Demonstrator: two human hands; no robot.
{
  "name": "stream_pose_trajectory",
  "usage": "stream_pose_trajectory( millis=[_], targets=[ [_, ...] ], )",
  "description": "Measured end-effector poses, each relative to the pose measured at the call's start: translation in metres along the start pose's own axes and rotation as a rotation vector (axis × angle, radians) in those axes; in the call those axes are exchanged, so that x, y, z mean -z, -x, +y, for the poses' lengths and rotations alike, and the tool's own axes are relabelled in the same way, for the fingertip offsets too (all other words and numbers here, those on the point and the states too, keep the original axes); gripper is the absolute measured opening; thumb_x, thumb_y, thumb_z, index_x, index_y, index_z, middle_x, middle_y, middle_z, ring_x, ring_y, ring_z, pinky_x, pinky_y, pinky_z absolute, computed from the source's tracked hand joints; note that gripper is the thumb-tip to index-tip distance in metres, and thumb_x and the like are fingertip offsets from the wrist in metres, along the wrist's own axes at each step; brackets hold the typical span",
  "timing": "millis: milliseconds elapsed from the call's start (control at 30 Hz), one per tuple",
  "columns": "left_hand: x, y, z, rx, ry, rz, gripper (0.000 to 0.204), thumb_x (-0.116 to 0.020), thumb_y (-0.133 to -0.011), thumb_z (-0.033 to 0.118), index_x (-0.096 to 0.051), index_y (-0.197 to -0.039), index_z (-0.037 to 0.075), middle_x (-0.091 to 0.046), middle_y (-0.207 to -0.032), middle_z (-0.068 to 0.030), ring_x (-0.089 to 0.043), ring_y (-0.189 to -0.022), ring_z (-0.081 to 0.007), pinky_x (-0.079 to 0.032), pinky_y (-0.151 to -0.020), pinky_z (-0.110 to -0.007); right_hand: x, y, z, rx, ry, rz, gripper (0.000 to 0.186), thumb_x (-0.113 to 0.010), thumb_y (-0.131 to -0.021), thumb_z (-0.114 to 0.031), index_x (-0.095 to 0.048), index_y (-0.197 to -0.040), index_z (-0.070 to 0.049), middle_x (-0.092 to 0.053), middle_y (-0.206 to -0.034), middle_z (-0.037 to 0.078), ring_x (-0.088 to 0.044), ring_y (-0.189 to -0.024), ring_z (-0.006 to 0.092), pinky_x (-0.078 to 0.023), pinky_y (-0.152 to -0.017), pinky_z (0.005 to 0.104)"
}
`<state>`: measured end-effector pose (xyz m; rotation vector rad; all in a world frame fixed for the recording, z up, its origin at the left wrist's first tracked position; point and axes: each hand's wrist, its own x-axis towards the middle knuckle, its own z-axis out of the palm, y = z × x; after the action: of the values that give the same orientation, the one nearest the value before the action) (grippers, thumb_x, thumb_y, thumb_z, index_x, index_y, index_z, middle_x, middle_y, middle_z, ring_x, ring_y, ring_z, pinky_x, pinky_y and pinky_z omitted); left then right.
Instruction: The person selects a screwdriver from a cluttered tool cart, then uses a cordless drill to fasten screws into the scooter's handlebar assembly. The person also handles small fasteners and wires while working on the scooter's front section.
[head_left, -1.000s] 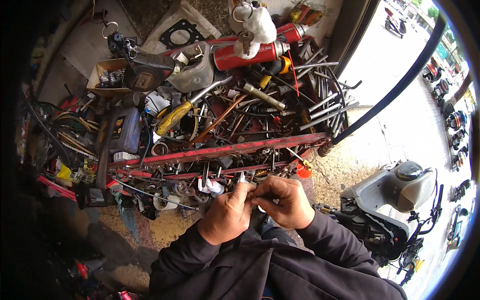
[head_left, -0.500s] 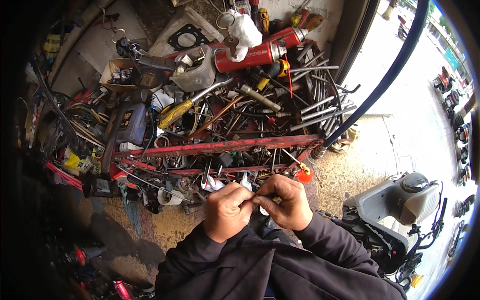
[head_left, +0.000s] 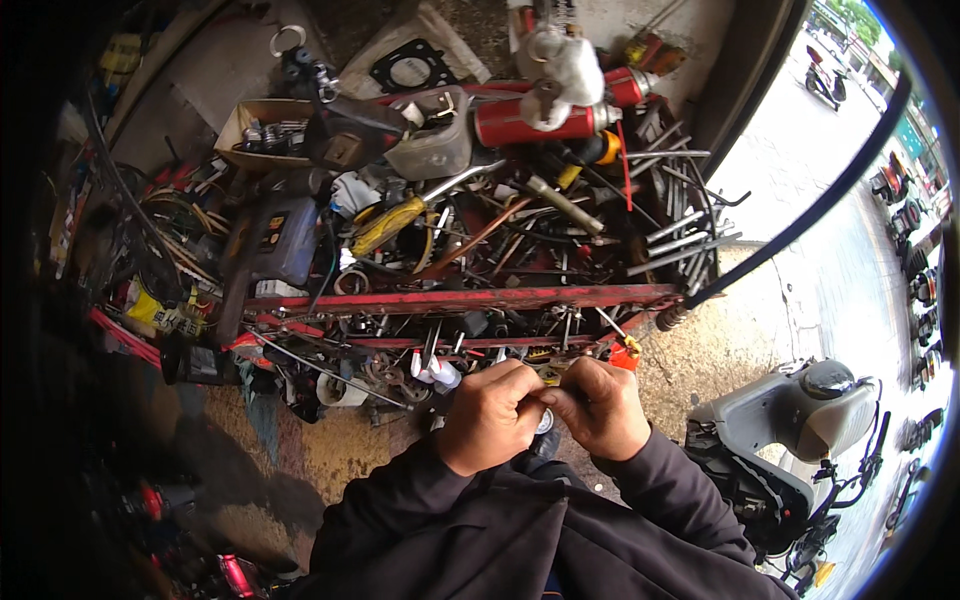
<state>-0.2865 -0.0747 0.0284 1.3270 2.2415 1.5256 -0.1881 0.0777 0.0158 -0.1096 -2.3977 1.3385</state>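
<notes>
Both hands are held close together in front of the dark jacket, tips nearly touching or just meeting. The left hand (head_left: pixel 490 415) is closed, fingers curled in, and the right hand (head_left: pixel 603 410) is closed the same way, thumb brought up to the fingers. If some tiny part is being pinched in there, right where the fingertips meet, it's hidden and can't be made out. Just beyond the left hand a small white bottle (head_left: pixel 443 374) can be seen, and an orange-red thing (head_left: pixel 625 356) is partly covered by the right one. Further out, the red tray (head_left: pixel 490 298) is absolutely crammed: a yellow-handled tool (head_left: pixel 388 227) is laid at a slant over the pile, metal rods (head_left: pixel 690 238) are bunched at the right end, and a clear tub (head_left: pixel 430 157) is set near the back, beside a red can (head_left: pixel 505 124). A grey scooter (head_left: pixel 800 408) is parked off to the right.
</notes>
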Motion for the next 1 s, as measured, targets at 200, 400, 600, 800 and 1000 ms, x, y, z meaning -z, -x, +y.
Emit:
stream_pose_trajectory(
  millis=[200, 400, 600, 800, 1000],
  targets=[
    [0.022, 0.003, -0.016, -0.008, 0.052, -0.005, 0.017, -0.071, -0.073, -0.005, -0.059, -0.082, 0.003, -0.061, -0.075, -0.0128, -0.064, -0.067, -0.0339, -0.049, -0.057, -0.04, -0.02, -0.018, -0.011, 0.009, -0.01, -0.079, 0.028, -0.073, -0.088, -0.017, -0.054, -0.075, -0.002, -0.054, -0.066, 0.016, -0.055, -0.058, 0.0383, -0.044, -0.053, 0.0434],
    [0.035, 0.004, -0.027, -0.007, 0.152, -0.024, 0.018, -0.073, -0.073, -0.005, -0.06, -0.081, 0.003, -0.062, -0.076, -0.0113, -0.065, -0.067, -0.0302, -0.05, -0.057, -0.037, -0.015, -0.032, -0.025, -0.002, 0.059, -0.283, 0.021, -0.069, -0.09, -0.017, -0.058, -0.082, -0.001, -0.056, -0.07, 0.016, -0.058, -0.062, 0.0384, -0.046, -0.056, 0.0452],
    [0.048, 0.001, -0.038, -0.048, 0.119, -0.038, 0.019, -0.073, -0.07, -0.01, -0.062, -0.08, 0.002, -0.064, -0.076, -0.0098, -0.066, -0.066, -0.024, -0.051, -0.058, -0.033, -0.028, -0.037, -0.026, 0.038, 0.073, -0.212, 0.022, -0.071, -0.09, -0.02, -0.059, -0.087, -0.002, -0.059, -0.073, 0.015, -0.06, -0.064, 0.0388, -0.048, -0.057, 0.045],
    [0.061, -0.01, -0.044, -0.06, 0.125, -0.016, 0.02, -0.07, -0.07, -0.015, -0.062, -0.079, 0.001, -0.065, -0.076, -0.0096, -0.066, -0.065, -0.0181, -0.05, -0.057, -0.028, -0.028, -0.045, -0.033, 0.107, 0.024, -0.311, 0.029, -0.076, -0.086, -0.027, -0.06, -0.081, -0.003, -0.058, -0.069, 0.014, -0.06, -0.063, 0.0375, -0.049, -0.056, 0.044],
    [0.091, -0.027, -0.059, -0.102, 0.088, 0.204, 0.016, -0.072, -0.078, -0.009, -0.061, -0.084, 0.0, -0.063, -0.077, -0.0069, -0.058, -0.061, -0.0128, -0.046, -0.053, -0.027, 0.035, -0.095, -0.027, 0.103, 0.179, -0.122, 0.011, -0.072, -0.082, -0.009, -0.065, -0.085, -0.001, -0.057, -0.068, 0.013, -0.06, -0.063, 0.0358, -0.049, -0.058, 0.0417]
  ],
)
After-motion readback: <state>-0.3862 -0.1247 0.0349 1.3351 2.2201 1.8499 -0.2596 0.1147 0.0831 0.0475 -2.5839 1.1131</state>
